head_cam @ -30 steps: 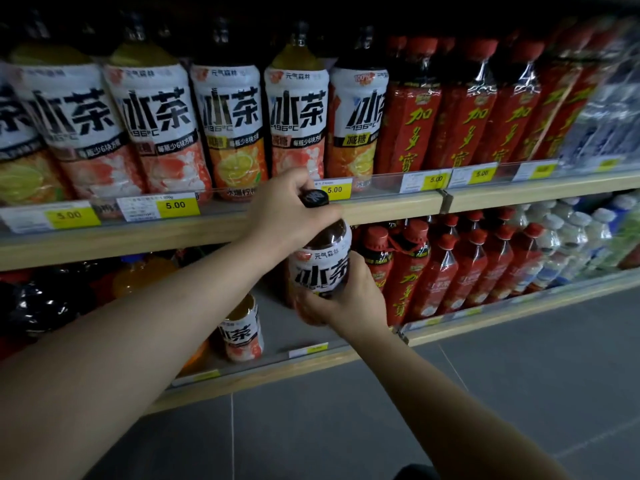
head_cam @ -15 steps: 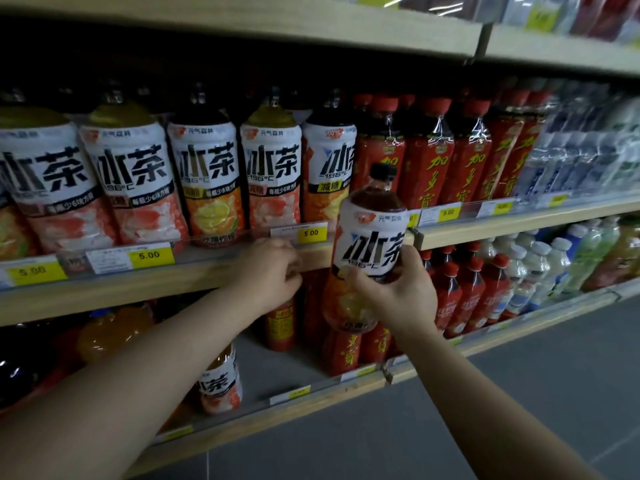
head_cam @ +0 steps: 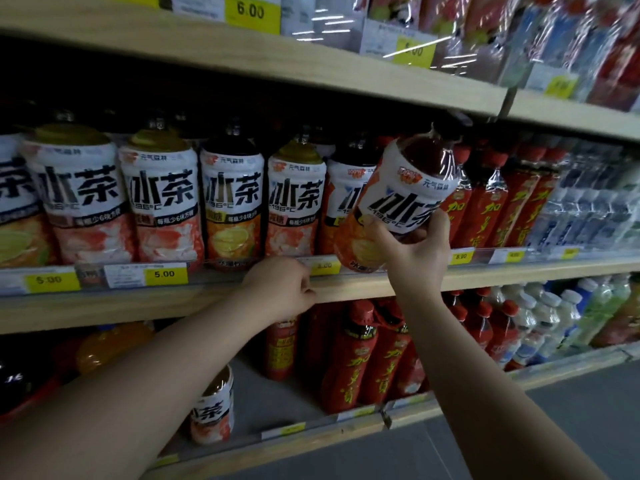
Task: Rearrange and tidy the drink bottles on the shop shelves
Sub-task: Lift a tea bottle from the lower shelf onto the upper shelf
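My right hand grips a dark iced-tea bottle with a white and orange label, tilted to the right in front of the middle shelf. Its cap reaches up to the underside of the shelf above. A row of matching white-labelled tea bottles stands on the middle shelf to the left. My left hand rests at that shelf's front edge, fingers loosely curled and holding nothing. One more tea bottle stands alone on the lower shelf.
Red herbal-tea bottles fill the middle shelf right of the held bottle, with more of them below. Clear water bottles stand at far right. Yellow price tags line the shelf edges. The grey floor lies bottom right.
My right hand has lifted the tea bottle from the lower shelf up to the middle shelf and tilted it. My left hand let go of its cap and moved to the shelf edge.
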`<state>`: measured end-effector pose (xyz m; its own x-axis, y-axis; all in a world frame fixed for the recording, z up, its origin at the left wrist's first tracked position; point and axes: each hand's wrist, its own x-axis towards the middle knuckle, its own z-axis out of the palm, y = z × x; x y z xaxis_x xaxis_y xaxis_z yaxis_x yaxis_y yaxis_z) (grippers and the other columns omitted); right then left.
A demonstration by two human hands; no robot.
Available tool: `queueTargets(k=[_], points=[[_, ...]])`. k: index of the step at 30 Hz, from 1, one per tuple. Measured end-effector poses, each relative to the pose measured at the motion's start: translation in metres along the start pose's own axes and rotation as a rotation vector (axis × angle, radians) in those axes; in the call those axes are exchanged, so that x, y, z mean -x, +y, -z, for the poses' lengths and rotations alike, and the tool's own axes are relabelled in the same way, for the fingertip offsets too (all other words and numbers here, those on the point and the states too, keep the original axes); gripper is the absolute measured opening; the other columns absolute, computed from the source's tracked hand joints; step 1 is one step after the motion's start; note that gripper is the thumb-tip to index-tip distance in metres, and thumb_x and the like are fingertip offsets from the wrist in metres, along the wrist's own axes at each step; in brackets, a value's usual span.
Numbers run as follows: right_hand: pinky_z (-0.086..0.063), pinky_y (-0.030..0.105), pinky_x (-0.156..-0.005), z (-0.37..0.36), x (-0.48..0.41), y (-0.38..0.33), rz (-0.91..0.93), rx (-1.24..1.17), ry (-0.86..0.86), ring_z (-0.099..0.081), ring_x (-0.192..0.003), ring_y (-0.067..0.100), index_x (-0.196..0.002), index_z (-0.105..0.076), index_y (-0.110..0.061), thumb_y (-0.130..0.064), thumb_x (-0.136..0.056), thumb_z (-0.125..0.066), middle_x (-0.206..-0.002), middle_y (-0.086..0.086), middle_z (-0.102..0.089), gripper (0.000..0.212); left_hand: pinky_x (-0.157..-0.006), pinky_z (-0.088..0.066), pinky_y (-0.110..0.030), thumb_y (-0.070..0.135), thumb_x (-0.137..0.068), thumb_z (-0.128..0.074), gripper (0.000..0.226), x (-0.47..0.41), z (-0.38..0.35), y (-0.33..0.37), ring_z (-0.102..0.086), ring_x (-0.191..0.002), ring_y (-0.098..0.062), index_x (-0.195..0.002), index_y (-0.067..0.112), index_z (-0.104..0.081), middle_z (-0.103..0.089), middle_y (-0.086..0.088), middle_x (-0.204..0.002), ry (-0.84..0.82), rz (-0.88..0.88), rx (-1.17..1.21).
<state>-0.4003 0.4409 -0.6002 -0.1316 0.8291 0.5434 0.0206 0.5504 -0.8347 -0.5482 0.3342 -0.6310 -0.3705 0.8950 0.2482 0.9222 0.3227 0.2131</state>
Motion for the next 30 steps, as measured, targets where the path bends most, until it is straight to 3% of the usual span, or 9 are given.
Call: queueTargets(k=[7,12,18,22,26,30], points=[[-0.057,0.041,-0.074,-0.024,-0.016,0.011,0.011,0.017,0.011,-0.061,-0.081,-0.007,-0.099,-0.049,-0.035,-0.058,-0.060,-0.075,-0.089,-0.019,-0.065,0.053,-0.074,-0.052,-0.033,0.042,-0.079,-0.061,0.026,-0.004,0.002,-0.003,-0.061,-0.088,-0.015,-0.091,0.022,-0.073,-0.069,0.005,-0.095,-0.021,-0.015,0.033],[-0.055,0.039,-0.081,-0.042,-0.024,0.013,0.002,0.042,-0.026,-0.060,-0.097,-0.001,-0.110,-0.046,-0.038,-0.063,-0.059,-0.075,-0.102,-0.019,-0.063,0.063,-0.065,-0.038,-0.024,0.041,-0.081,-0.061,0.025,0.004,-0.009,-0.010,-0.058,-0.091,-0.012,-0.099,0.027,-0.070,-0.066,0.009,-0.100,0.083,-0.021,0.077],[-0.051,0.029,-0.071,-0.061,-0.031,0.019,0.022,0.111,-0.081,-0.057,-0.088,-0.009,-0.109,-0.046,-0.034,-0.058,-0.062,-0.075,-0.096,-0.023,-0.060,0.061,-0.068,-0.038,-0.024,0.040,-0.080,-0.061,0.031,0.010,-0.020,-0.009,-0.056,-0.096,-0.013,-0.105,0.024,-0.069,-0.065,0.008,-0.105,0.174,-0.035,0.069],[-0.045,0.031,-0.066,-0.066,-0.033,0.029,-0.004,0.256,-0.095,-0.057,-0.088,0.011,-0.105,-0.052,-0.026,-0.064,-0.060,-0.072,-0.102,-0.010,-0.057,0.062,-0.069,-0.043,-0.026,0.040,-0.079,-0.061,0.031,0.010,-0.020,-0.009,-0.058,-0.095,-0.015,-0.103,0.023,-0.070,-0.066,0.006,-0.103,0.198,-0.045,0.076],[-0.037,0.027,-0.060,-0.070,-0.036,0.034,-0.028,0.340,-0.124,-0.053,-0.088,0.014,-0.114,-0.054,-0.025,-0.067,-0.061,-0.069,-0.109,-0.004,-0.053,0.069,-0.069,-0.045,-0.027,0.040,-0.079,-0.060,0.031,0.011,-0.021,-0.009,-0.059,-0.094,-0.015,-0.103,0.023,-0.070,-0.066,0.006,-0.103,0.221,-0.040,0.094],[-0.049,0.038,-0.078,-0.072,-0.036,0.035,-0.054,0.419,-0.159,-0.053,-0.105,0.024,-0.130,-0.046,-0.026,-0.068,-0.066,-0.067,-0.118,0.002,-0.049,0.080,-0.071,-0.046,-0.029,0.039,-0.080,-0.061,0.030,0.013,-0.022,-0.010,-0.058,-0.094,-0.017,-0.103,0.022,-0.070,-0.066,0.004,-0.103,0.244,-0.067,0.104]])
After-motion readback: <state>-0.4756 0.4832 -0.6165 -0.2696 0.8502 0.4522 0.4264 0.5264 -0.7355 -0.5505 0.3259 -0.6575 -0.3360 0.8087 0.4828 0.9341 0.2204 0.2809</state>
